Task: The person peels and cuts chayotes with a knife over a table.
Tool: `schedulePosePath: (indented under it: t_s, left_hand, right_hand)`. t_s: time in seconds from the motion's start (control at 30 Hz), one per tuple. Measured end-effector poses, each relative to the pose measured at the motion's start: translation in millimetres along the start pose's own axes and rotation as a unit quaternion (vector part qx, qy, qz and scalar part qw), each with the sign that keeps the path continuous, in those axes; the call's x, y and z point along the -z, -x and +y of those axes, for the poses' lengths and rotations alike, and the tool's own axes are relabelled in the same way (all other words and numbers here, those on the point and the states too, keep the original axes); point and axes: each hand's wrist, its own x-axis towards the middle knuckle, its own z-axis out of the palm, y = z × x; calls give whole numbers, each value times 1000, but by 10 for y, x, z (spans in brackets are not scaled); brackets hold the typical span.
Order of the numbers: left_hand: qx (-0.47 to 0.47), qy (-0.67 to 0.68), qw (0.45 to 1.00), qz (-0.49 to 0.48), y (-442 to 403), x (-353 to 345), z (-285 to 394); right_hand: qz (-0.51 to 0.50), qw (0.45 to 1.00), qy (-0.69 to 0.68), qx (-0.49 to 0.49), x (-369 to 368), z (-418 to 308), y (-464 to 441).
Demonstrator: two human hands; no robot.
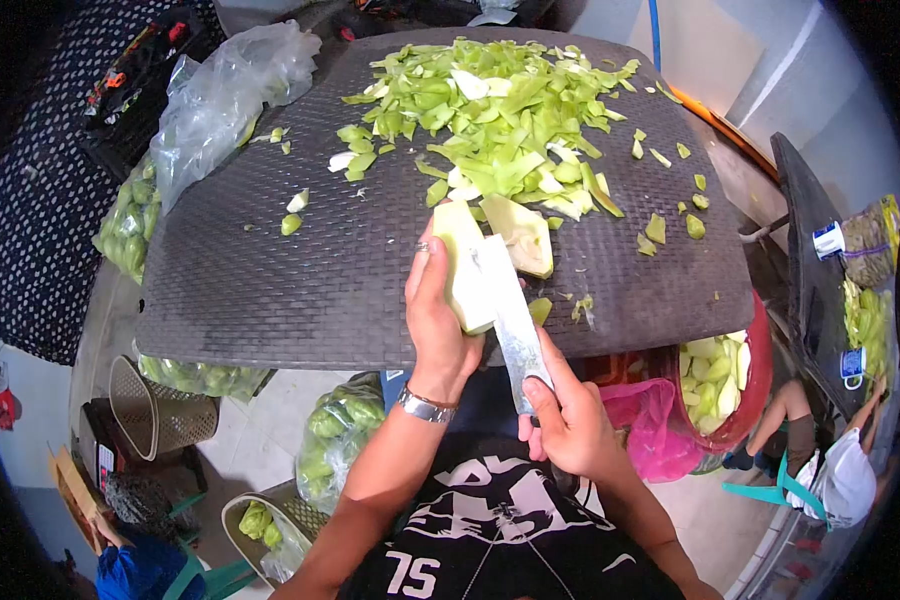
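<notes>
My left hand (440,310) is wrapped round a peeled pale green piece of vegetable (457,262) above the front of the dark woven table (270,290). A wide-bladed knife (515,320) is held by its handle in my right hand (570,415), its blade lying against the right side of that piece. Just right of the blade tip, another cut piece (520,236) rests on the table with its hollowed inside showing. A large heap of green peelings (510,110) spreads behind both pieces.
A red tub (755,375) of cut pieces stands at the table's right front. Plastic bags (335,440) of green vegetables and woven baskets (160,410) are below the front edge. One person (140,560) is at lower left, another (850,475) at lower right.
</notes>
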Motion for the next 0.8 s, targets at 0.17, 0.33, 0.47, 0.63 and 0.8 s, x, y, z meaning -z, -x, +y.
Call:
schedulePosePath:
  t_s: [0.17,0.33,0.47,0.63,0.8]
  left_hand:
    - [-48,21,998,47,55,-49,-93]
    - [14,-73,995,-67,19,26,61]
    - [-55,-12,998,-4,104,-56,-55]
    - [25,-48,997,-59,5,59,54]
    - [60,32,997,-45,-119,191,178]
  right_hand:
    - [-6,1000,-25,-11,-7,29,-12]
    - [-26,999,-29,-8,34,59,37]
    - [-24,999,-46,2,-20,120,-18]
    - [-40,997,-62,-14,48,146,-34]
    - [-34,995,-49,-75,286,-68,17]
